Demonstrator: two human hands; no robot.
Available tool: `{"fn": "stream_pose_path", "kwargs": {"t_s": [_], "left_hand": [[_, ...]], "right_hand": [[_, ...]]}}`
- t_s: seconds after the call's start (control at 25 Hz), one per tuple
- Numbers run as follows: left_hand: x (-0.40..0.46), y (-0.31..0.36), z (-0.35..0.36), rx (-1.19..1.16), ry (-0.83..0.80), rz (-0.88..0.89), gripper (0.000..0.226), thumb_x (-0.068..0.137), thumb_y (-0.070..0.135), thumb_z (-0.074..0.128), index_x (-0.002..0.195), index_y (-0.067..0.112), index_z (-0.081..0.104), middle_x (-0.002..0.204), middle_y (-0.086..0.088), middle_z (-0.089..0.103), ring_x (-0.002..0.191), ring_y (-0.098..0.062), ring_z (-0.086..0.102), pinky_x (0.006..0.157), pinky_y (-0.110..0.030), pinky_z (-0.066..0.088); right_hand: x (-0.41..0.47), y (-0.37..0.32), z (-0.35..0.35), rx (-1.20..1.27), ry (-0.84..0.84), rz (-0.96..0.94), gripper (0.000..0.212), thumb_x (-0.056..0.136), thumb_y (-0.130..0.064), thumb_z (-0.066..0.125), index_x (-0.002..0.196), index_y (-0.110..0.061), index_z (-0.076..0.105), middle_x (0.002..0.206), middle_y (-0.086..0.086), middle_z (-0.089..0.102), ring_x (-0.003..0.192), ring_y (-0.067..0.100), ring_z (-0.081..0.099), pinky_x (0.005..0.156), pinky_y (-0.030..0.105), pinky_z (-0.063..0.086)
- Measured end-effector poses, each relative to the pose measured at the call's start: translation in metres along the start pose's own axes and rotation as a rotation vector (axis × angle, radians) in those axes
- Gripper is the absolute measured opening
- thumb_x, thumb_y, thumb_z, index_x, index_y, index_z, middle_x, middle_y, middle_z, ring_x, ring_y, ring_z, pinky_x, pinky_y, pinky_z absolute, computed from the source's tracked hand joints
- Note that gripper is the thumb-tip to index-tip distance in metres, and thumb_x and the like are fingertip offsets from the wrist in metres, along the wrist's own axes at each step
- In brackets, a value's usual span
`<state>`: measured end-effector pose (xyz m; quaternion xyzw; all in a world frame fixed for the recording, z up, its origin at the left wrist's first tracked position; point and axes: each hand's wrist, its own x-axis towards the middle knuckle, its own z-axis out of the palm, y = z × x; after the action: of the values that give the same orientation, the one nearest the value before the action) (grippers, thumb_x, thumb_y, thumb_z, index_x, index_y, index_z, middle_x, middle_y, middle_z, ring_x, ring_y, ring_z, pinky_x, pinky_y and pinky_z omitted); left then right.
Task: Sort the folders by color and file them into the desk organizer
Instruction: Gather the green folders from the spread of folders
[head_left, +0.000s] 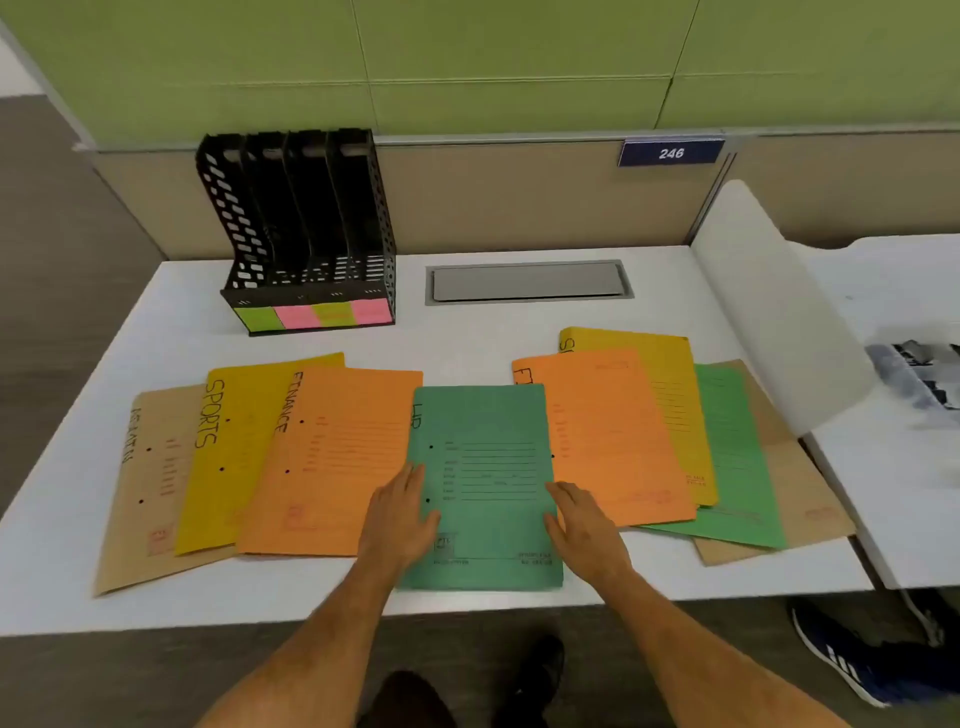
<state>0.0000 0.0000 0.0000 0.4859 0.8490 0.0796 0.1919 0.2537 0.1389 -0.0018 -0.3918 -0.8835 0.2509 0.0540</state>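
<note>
Folder in teal green (488, 467) lies flat at the desk's near edge, long axis running twelve to six, square between your hands. Your left hand (402, 512) rests with straight fingers on its nine o'clock edge, your right hand (582, 519) likewise at three; neither grips, and both are equally near. The desk organizer (296, 228) stands at eleven o'clock, well apart.

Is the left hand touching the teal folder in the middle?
Touching. The head view shows the left hand lying flat, its fingers overlapping the left edge of the teal folder.
</note>
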Motion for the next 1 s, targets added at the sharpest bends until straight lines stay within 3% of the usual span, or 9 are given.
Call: {"fn": "stream_pose_path", "kwargs": {"t_s": [0.12, 0.28, 0.4, 0.48, 0.6, 0.72, 0.84, 1.0], "left_hand": [[0.004, -0.001, 0.006, -0.092, -0.049, -0.231, 0.069, 0.088, 0.04, 0.061, 0.147, 0.016, 0.034, 0.136, -0.007, 0.055, 0.118, -0.025, 0.054, 0.102, -0.043, 0.047], [0.008, -0.003, 0.012, -0.108, -0.136, -0.343, 0.059, 0.09, 0.036, 0.061, 0.141, 0.017, 0.039, 0.123, -0.007, 0.054, 0.113, -0.025, 0.052, 0.095, -0.043, 0.049], [0.02, -0.005, 0.018, -0.339, -0.111, -0.462, 0.054, 0.085, 0.029, 0.068, 0.133, 0.016, 0.048, 0.118, -0.008, 0.055, 0.106, -0.026, 0.058, 0.094, -0.045, 0.054], [0.028, -0.007, 0.018, -0.529, -0.115, -0.563, 0.042, 0.083, 0.023, 0.071, 0.12, 0.013, 0.053, 0.114, -0.008, 0.061, 0.096, -0.024, 0.064, 0.085, -0.043, 0.059], [0.029, -0.007, 0.006, -0.812, -0.135, -0.697, 0.029, 0.087, 0.009, 0.07, 0.115, 0.007, 0.063, 0.112, -0.011, 0.072, 0.091, -0.026, 0.072, 0.08, -0.04, 0.061], [0.02, -0.005, -0.007, -0.996, -0.126, -0.738, 0.015, 0.096, 0.004, 0.061, 0.108, 0.008, 0.07, 0.104, -0.011, 0.076, 0.089, -0.026, 0.073, 0.071, -0.036, 0.059], [0.013, -0.002, -0.017, -1.029, -0.089, -0.684, 0.016, 0.103, 0.009, 0.051, 0.116, 0.013, 0.06, 0.11, -0.008, 0.072, 0.095, -0.025, 0.071, 0.072, -0.037, 0.057], [0.015, 0.004, -0.027, -1.023, 0.026, -0.616, 0.02, 0.104, 0.009, 0.046, 0.12, 0.02, 0.053, 0.113, -0.006, 0.069, 0.099, -0.027, 0.07, 0.082, -0.045, 0.059]], "right_hand": [[0.005, 0.013, 0.003, 0.11, -0.103, 0.174, 0.035, 0.098, -0.025, 0.049, 0.13, -0.014, 0.054, 0.123, 0.003, 0.057, 0.114, 0.023, 0.054, 0.095, 0.038, 0.048], [0.009, 0.017, 0.016, 0.206, -0.222, 0.358, 0.03, 0.092, -0.022, 0.054, 0.119, -0.012, 0.057, 0.114, 0.005, 0.059, 0.104, 0.022, 0.056, 0.088, 0.037, 0.05], [0.008, 0.023, 0.028, 0.303, -0.247, 0.405, 0.038, 0.091, -0.018, 0.058, 0.127, -0.008, 0.055, 0.122, 0.008, 0.057, 0.108, 0.022, 0.054, 0.094, 0.033, 0.046], [0.01, 0.032, 0.032, 0.352, -0.252, 0.426, 0.041, 0.088, -0.017, 0.059, 0.128, -0.008, 0.057, 0.122, 0.007, 0.058, 0.105, 0.02, 0.054, 0.092, 0.03, 0.046], [0.013, 0.04, 0.031, 0.434, -0.246, 0.457, 0.042, 0.085, -0.015, 0.061, 0.127, -0.01, 0.06, 0.119, 0.007, 0.062, 0.099, 0.018, 0.059, 0.087, 0.029, 0.048], [0.013, 0.044, 0.026, 0.557, -0.255, 0.497, 0.039, 0.087, -0.013, 0.061, 0.127, -0.01, 0.06, 0.112, 0.005, 0.066, 0.095, 0.021, 0.063, 0.082, 0.033, 0.053], [0.008, 0.052, 0.016, 0.628, -0.244, 0.494, 0.036, 0.09, -0.021, 0.062, 0.125, -0.016, 0.06, 0.108, 0.003, 0.066, 0.096, 0.02, 0.064, 0.079, 0.036, 0.055], [0.002, 0.091, -0.017, 0.588, -0.007, 0.566, 0.026, 0.09, -0.019, 0.061, 0.115, -0.017, 0.066, 0.105, 0.006, 0.066, 0.095, 0.025, 0.064, 0.083, 0.05, 0.057]]}}
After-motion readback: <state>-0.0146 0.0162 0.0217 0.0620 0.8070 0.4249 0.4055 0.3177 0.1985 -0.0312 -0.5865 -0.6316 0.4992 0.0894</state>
